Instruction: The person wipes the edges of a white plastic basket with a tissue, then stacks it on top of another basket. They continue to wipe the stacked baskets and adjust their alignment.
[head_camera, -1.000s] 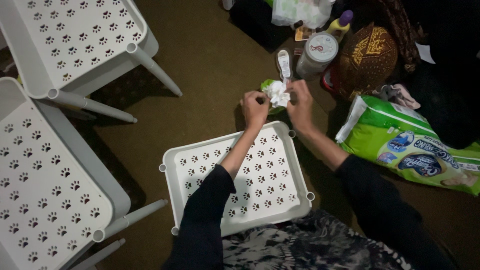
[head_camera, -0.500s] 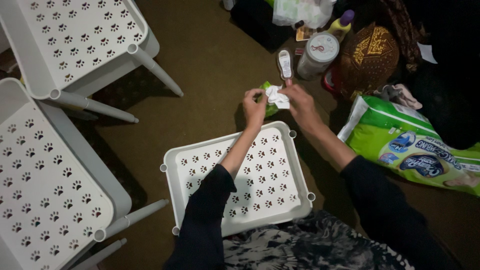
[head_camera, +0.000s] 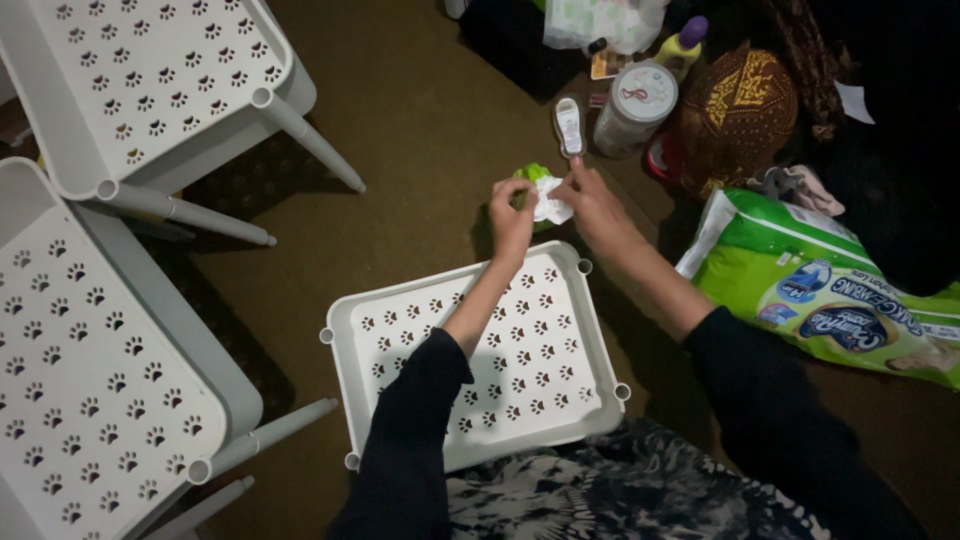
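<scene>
Both of my hands meet above the brown floor just past the far edge of a white tray with paw-shaped holes. My left hand and my right hand pinch a crumpled white tissue between them. Under the tissue lies a small green packet, mostly hidden by my fingers. My dark sleeves cross the tray's far half.
Two larger white paw-hole shelf trays with tube legs lie at the left. A green diaper pack lies at the right. A white-lidded jar, a small tube, a patterned cap and a purple-capped bottle stand at the back.
The tissue was a bigger fluffy wad between my hands; now it is smaller and flatter. My hands shifted slightly farther away from me.
</scene>
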